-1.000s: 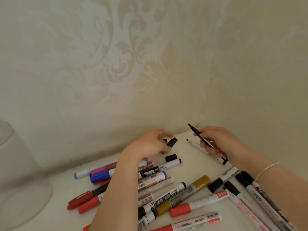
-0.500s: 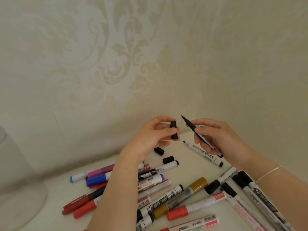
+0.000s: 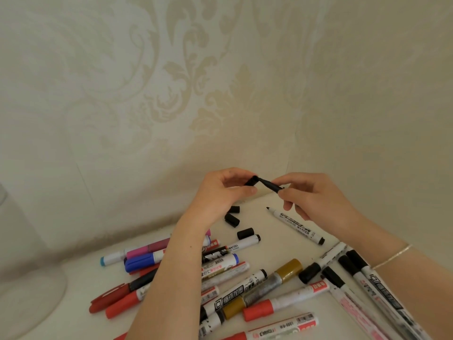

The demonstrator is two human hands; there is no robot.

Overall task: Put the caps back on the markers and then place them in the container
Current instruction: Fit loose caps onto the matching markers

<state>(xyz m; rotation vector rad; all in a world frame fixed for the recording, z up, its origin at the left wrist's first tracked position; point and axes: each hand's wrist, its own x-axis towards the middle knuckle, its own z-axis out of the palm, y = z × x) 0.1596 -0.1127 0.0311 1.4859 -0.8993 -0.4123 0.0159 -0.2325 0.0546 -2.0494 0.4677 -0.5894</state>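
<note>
Black cap [image 3: 252, 180] pinched in our left hand [image 3: 221, 195] meets the tip of the black marker [image 3: 270, 185] our right hand [image 3: 316, 200] grips, above the table [image 3: 274, 231]. At far left stands a translucent container [image 3: 27, 288]; we cannot tell its contents.

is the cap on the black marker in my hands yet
Not fully on. The black cap, pinched by the left hand, just meets the tip of the black marker held by the right hand.
</note>
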